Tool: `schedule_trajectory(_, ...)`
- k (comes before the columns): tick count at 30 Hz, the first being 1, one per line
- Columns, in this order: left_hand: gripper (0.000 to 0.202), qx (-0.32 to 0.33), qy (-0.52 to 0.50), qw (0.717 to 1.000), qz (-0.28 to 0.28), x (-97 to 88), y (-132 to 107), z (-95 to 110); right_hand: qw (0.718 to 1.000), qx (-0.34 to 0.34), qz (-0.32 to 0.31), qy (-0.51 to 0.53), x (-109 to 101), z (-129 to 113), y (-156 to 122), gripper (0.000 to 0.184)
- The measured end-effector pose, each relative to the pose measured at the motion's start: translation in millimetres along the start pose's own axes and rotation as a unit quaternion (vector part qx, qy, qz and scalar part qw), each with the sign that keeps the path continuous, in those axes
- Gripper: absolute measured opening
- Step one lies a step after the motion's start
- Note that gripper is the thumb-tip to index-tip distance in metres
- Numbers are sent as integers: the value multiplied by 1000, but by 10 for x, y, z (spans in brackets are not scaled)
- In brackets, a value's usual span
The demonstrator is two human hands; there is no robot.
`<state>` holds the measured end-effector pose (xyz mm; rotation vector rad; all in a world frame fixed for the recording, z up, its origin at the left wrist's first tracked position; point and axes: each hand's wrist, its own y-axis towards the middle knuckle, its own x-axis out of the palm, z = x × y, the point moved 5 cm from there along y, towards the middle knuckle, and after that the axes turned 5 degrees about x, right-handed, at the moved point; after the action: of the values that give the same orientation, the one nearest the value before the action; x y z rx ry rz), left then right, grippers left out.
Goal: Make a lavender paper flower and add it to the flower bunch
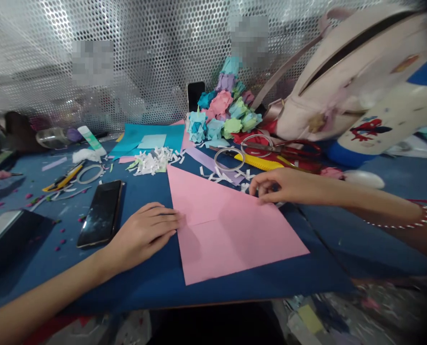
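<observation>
A sheet of pink paper (235, 230) lies on the blue table, with a short crease or slit line left of its middle. My left hand (144, 232) reaches in from the left, its fingers stretched out and the tips at the sheet's left edge, slightly blurred. At the upper right edge of the paper, my right hand (276, 187) has its fingers curled, thumb and fingertips closed on that edge. White paper scraps (155, 160) and a silver ring (229, 159) lie just beyond the sheet.
A phone (101, 213) lies beside my left hand. Behind the sheet are a yellow cutter (259, 162), red-handled scissors (299, 149) and a pile of paper flowers (222, 103). A bottle (389, 120) and a pale bag (328, 81) stand right. The table's front edge (199, 304) is near.
</observation>
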<state>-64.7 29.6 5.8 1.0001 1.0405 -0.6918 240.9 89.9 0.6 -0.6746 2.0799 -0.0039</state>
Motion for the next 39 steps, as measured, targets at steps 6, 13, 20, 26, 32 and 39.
schedule_trajectory(6, 17, -157, -118, 978, 68, -51, 18, -188, 996, -13, 80, 44, -47, 10, -103, 29)
schedule_trajectory(13, 40, -328, -232, 907, 128, 5, 66, -579, 982, -44, 138, 120, -69, -99, -136, 41)
schedule_trajectory(20, 13, -290, -220, 929, 69, 61, 234, -504, 984, -44, 152, 86, -13, -53, -12, 36)
schedule_trajectory(26, 11, -294, -170, 937, 79, 70, 165, -599, 983, -83, 165, 13, 56, -19, 9, 33)
schedule_trajectory(32, 14, -286, -117, 949, 68, 87, 143, -625, 976, -131, 172, -9, 92, -78, 14, 27)
schedule_trajectory(39, 18, -266, -81, 959, 53, 46, 161, -575, 959, -190, 186, -103, 118, -35, -40, 29)
